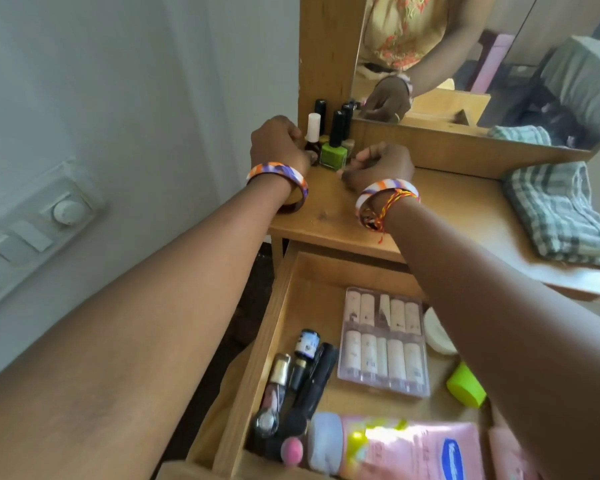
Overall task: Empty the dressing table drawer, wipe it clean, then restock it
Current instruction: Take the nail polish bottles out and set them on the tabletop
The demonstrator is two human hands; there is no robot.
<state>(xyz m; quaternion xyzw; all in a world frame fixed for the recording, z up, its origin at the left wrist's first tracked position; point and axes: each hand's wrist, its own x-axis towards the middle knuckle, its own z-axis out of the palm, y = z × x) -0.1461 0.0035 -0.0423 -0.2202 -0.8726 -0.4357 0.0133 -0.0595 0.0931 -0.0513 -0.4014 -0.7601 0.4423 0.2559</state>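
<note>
hands meet at a cluster of small nail polish bottles [329, 140] in the upper middle of the frame, standing at the back left corner of the light wooden table [447, 206] just below the mirror's wooden frame [326, 46]. the left hand [279, 145] is curled, its fingertips against a dark brown bottle with a white cap [313, 133]; whether it truly grips it i cannot tell. the right hand [383, 164] is loosely curled beside a square green bottle with a black cap [334, 152], fingers bent inward, holding nothing that shows. both wrists wear orange, purple and white bangles. a folded grey-and-white checked cloth [558, 209] lies on the table at the right edge of the frame. the open wooden drawer [257, 341] fills the lower middle, not yet emptied: a clear plastic case of pale tubes [383, 344], dark pencils and slim tubes along its left side, a lime green cap [465, 384] and a pink lotion tube with a grey cap [395, 448] at the bottom.
</note>
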